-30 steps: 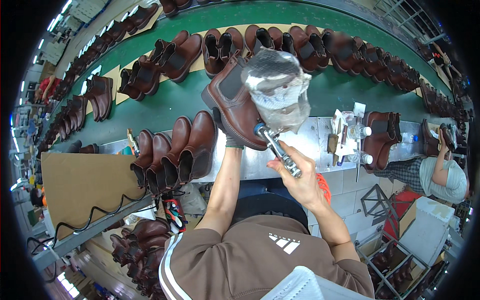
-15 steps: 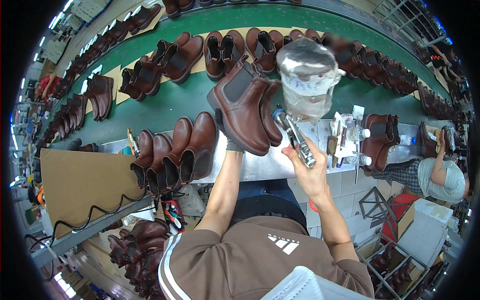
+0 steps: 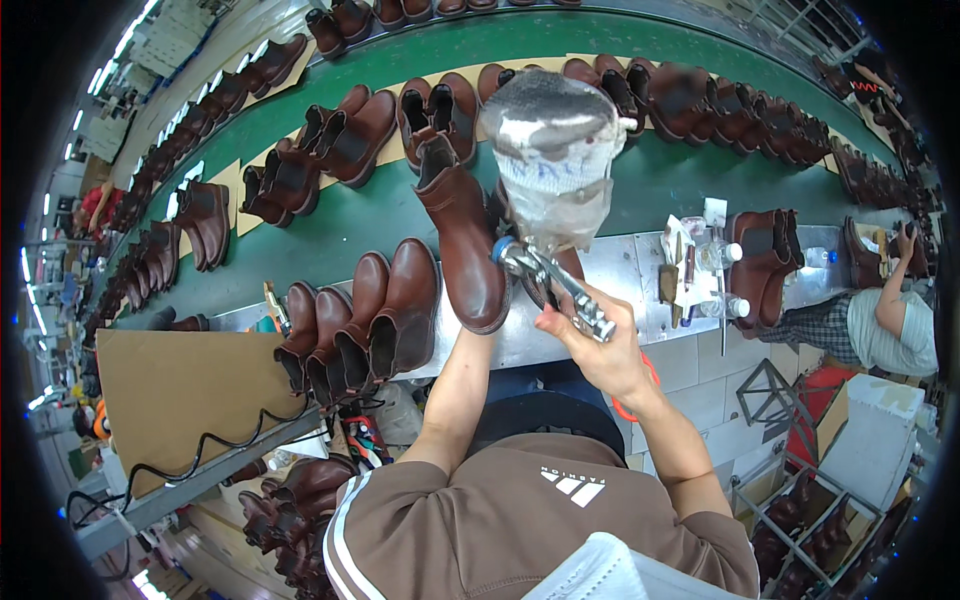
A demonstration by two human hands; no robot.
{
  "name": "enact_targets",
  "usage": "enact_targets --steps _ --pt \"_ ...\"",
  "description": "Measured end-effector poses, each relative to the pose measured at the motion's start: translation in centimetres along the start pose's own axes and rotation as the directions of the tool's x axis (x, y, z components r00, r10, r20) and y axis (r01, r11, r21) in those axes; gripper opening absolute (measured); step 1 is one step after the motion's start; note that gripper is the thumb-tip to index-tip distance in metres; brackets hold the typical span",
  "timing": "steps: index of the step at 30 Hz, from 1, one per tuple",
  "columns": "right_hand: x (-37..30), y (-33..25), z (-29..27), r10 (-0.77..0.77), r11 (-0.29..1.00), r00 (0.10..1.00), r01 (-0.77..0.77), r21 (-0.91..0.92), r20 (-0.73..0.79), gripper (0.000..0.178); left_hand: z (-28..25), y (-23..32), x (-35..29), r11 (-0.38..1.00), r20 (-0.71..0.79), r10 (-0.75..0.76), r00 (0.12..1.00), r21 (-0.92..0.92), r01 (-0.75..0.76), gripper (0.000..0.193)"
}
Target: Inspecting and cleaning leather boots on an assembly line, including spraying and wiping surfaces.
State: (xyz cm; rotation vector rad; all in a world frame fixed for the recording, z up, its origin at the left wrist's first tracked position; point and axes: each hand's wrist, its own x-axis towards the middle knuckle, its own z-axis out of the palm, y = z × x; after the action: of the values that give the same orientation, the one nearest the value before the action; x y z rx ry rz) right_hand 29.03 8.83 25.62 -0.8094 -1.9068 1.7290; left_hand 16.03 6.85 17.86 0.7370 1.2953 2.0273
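Observation:
My left forearm [image 3: 458, 392] reaches up behind a pair of brown leather ankle boots. It holds them raised over the metal bench edge; the hand itself is hidden behind them. The front boot [image 3: 466, 250] has its toe pointing down toward me, and its mate is mostly covered. In my right hand [image 3: 607, 345] is a metal spray gun [image 3: 556, 280], its nozzle close beside the front boot. A cup [image 3: 556, 150] wrapped in white cloth and clear plastic, dark on top, sits on the gun. Whether spray comes out cannot be seen.
Several brown boots [image 3: 408, 320] stand on the bench to my left, beside a cardboard sheet [image 3: 190, 400]. Boots line a green conveyor [image 3: 330, 225] ahead. Bottles [image 3: 716, 256] and tools lie to the right, near another pair of boots [image 3: 763, 265]. A co-worker [image 3: 890, 320] stands at far right.
The boots have turned from a side view to toe-down toward me and shifted slightly left. The spray gun has moved left, closer to them. My left hand has gone out of sight behind the boots.

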Motion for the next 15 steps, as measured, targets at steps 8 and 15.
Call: enact_targets --steps 8,15 --pt "0.3 -0.3 -1.8 -0.026 0.98 0.999 0.031 -0.197 0.028 0.04 -1.0 -1.3 -1.5 0.976 -0.01 -0.146 0.989 -0.164 0.142 0.038" --pt "0.5 1.9 -0.7 -0.337 0.845 0.93 0.23 -0.482 -0.146 0.044 -2.7 -3.3 -2.4 0.916 -0.013 -0.269 0.963 -0.312 0.251 0.037"
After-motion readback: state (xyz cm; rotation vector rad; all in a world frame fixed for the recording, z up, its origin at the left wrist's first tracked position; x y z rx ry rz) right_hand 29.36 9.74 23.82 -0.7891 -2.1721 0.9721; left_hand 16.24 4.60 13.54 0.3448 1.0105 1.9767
